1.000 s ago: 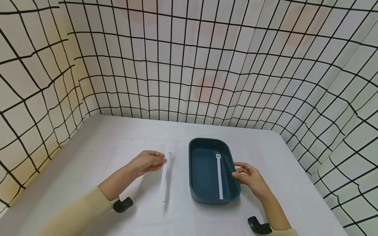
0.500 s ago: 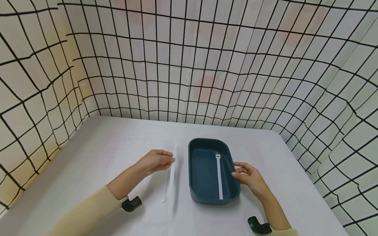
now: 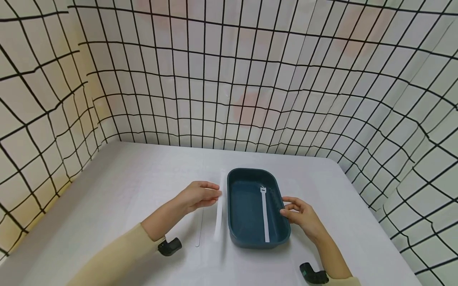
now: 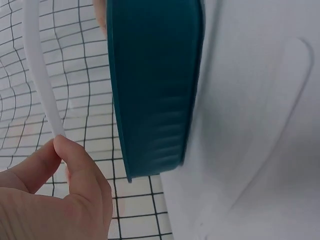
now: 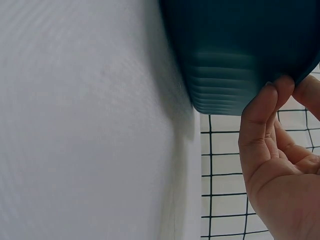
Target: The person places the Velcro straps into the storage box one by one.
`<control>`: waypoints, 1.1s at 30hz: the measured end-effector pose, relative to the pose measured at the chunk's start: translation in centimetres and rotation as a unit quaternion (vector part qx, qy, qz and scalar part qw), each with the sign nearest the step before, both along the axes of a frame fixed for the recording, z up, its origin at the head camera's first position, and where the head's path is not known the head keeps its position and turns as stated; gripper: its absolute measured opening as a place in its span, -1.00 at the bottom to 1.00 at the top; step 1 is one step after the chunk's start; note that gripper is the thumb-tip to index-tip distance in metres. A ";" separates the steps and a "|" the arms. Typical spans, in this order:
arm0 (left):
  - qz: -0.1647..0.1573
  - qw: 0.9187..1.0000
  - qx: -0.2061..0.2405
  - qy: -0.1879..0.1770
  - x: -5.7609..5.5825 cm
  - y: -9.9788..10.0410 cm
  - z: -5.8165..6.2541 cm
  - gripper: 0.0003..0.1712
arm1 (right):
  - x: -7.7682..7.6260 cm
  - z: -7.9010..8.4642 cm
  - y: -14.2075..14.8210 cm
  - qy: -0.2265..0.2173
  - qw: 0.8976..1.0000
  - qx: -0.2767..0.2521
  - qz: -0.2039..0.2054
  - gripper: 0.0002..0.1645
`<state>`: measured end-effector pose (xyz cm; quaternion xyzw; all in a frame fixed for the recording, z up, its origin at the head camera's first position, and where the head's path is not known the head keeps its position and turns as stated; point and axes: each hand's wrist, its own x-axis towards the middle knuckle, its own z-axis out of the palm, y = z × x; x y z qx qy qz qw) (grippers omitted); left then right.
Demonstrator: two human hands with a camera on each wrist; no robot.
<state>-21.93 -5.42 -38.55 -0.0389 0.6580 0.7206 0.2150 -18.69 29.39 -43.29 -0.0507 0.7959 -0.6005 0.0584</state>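
Two white straps are in view. One strap [image 3: 265,214] lies flat in the dark teal tray [image 3: 247,236], its long axis running with the tray's length, near end toward the person. The second strap [image 3: 218,216] is off the table, pinched near its far end between thumb and fingertips of the left hand [image 3: 198,196]; it hangs down toward the person, just beside the tray's left wall. The left wrist view confirms the pinch: the strap [image 4: 42,85] runs from the fingertips [image 4: 75,155] alongside the outer wall of the tray [image 4: 155,85]; contact with that wall cannot be judged.

Right hand [image 3: 302,216] rests against the tray's right rim, fingers curled on the edge; in the right wrist view the fingertips [image 5: 267,105] press the tray's outer wall [image 5: 235,50], thumb not clearly shown.

Governing relation: the held strap's long axis runs roughly parallel to the tray's length and to the strap already inside; the tray opening lies directly to the right of the left-hand pinch. The left hand is the nearer to the held strap, the right hand to the tray.

Tray stands on a white tablecloth [image 3: 107,190], with grid-patterned cloth walls [image 3: 250,79] on three sides.
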 end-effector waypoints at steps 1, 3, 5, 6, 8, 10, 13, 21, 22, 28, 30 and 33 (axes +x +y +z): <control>0.000 1.000 0.001 0.001 0.0 0.2 0.0 -0.66 | 0.0 0.0 0.0 0.000 1.000 0.000 0.000 -0.37; -0.002 1.000 0.003 0.000 -0.1 0.5 0.1 -0.65 | 0.0 0.0 0.1 0.000 1.000 0.000 0.001 -0.37; -0.002 1.000 0.003 -0.002 -0.2 0.9 0.1 -0.65 | 0.0 -0.1 0.1 0.000 1.000 -0.001 0.001 -0.37; -0.001 1.000 0.004 -0.002 -0.2 1.1 0.1 -0.65 | 0.0 -0.1 0.1 0.000 1.000 -0.001 0.000 -0.37; 0.002 1.000 0.006 0.000 -0.4 1.5 0.2 -0.67 | -0.1 -0.1 0.1 0.001 1.000 -0.001 0.001 -0.37; 0.004 1.000 0.010 0.002 -0.5 1.9 0.3 -0.70 | -0.1 0.0 0.1 0.002 1.000 -0.003 0.002 -0.37; 0.009 1.000 0.016 0.006 -0.7 2.4 0.3 -0.71 | -0.1 0.0 0.1 0.002 1.000 -0.003 0.005 -0.37; 0.011 0.999 0.030 0.008 -1.0 3.6 0.2 -0.75 | 0.0 0.0 0.1 0.001 1.000 -0.004 0.004 -0.37; 0.010 0.999 0.031 0.009 -1.0 3.8 0.2 -0.75 | 0.0 0.0 0.1 0.002 1.000 -0.004 0.005 -0.37; 0.011 0.999 0.031 0.006 -1.1 4.7 0.2 -0.76 | 0.0 -0.1 0.1 0.003 1.000 -0.009 0.008 -0.38; 0.013 0.999 0.034 0.004 -1.2 5.0 0.2 -0.77 | 0.0 -0.2 0.2 0.003 1.000 -0.010 0.008 -0.37; 0.016 0.999 0.039 0.005 -1.3 5.5 0.1 -0.75 | 0.0 -0.2 0.2 0.002 1.000 -0.010 0.006 -0.37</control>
